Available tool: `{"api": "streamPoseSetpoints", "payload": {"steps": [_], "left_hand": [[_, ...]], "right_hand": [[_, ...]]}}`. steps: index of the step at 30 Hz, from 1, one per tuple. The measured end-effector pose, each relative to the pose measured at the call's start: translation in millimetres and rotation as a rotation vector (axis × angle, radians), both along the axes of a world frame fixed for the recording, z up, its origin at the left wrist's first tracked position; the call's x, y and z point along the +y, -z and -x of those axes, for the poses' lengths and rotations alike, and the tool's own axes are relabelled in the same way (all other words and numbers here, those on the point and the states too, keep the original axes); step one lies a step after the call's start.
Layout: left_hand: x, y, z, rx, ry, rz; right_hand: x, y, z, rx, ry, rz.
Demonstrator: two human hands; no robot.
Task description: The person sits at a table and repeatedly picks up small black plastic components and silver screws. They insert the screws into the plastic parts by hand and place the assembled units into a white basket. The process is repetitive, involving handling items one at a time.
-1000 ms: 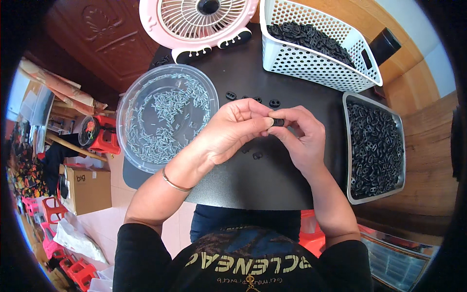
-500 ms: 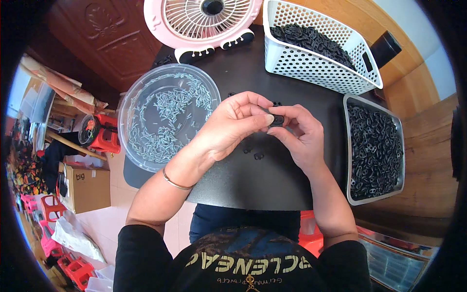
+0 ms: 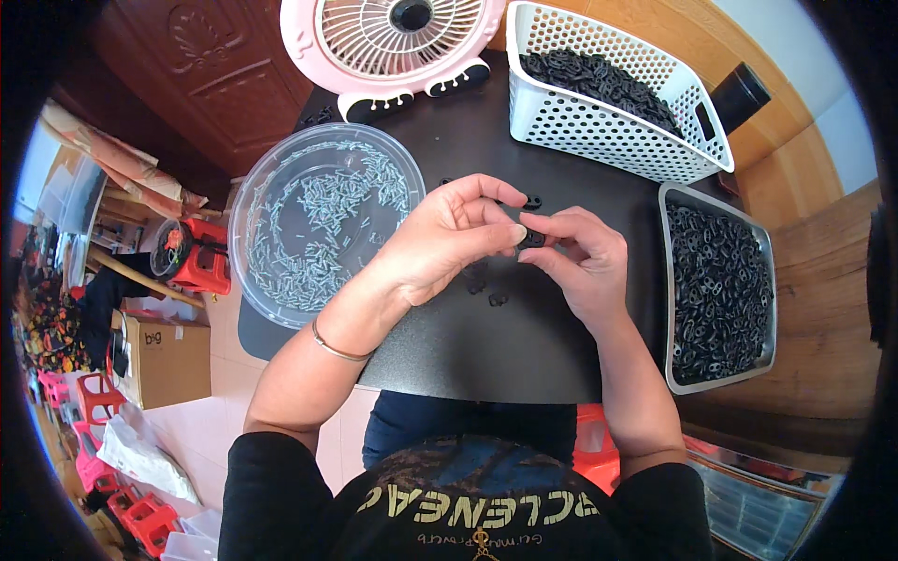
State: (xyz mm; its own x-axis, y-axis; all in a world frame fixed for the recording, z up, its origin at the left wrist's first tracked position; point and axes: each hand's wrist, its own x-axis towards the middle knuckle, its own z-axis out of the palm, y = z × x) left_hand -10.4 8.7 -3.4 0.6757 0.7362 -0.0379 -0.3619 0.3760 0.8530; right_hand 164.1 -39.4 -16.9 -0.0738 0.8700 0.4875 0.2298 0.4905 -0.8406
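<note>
Dark surface (image 3: 505, 365), one, curved edge toward the seated person. On it: fan (image 3: 398, 37), pink; basket (image 3: 589, 134), white, perforated, part filled with black pieces; tray (image 3: 725, 378), metal, heaped with the like; tub (image 3: 238, 234), clear, round, strewn with pins (image 3: 323, 192), silvery; loose pieces (image 3: 498, 299), black, few.

Piece (image 3: 533, 240) in work, black, one: held above the surface, between tub and tray. Right hand (image 3: 582, 257): thumb and forefinger pinched on it, their tips nearly together. Left hand (image 3: 444, 229): half curled, thumb tip at the piece's left end, forefinger raised clear; whether it grips anything, I cannot tell.

Handling, as I judge it: light, stiff, probably plastic; smooth enough to twist in the fingers, unlikely to break. Best held by opposite outer edges, fingertips only.

Compared with half a second earlier: piece slightly lower, less of it showing; right fingertips slightly nearer the person. Tub, tray and basket unmoved.
</note>
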Motion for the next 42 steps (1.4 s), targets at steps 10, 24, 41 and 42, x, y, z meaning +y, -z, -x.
{"api": "streamPoseSetpoints", "payload": {"steps": [10,24,41,42], "left_hand": [[0.9,0.7,0.6,0.005,-0.005,0.038],[1.9,0.3,1.8,0.027,0.040,-0.020],[2.7,-4.0,4.0,0.014,0.035,0.021],[2.5,-3.8,4.2,0.016,0.034,0.015]], "right_hand": [[-0.7,-2.4,1.4,0.020,-0.031,0.042],[-1.6,-6.5,1.2,-0.129,0.056,-0.026],[-1.8,-4.9,4.9,0.017,-0.050,0.053],[-2.3,-5.2,5.6,0.018,-0.055,0.060]]}}
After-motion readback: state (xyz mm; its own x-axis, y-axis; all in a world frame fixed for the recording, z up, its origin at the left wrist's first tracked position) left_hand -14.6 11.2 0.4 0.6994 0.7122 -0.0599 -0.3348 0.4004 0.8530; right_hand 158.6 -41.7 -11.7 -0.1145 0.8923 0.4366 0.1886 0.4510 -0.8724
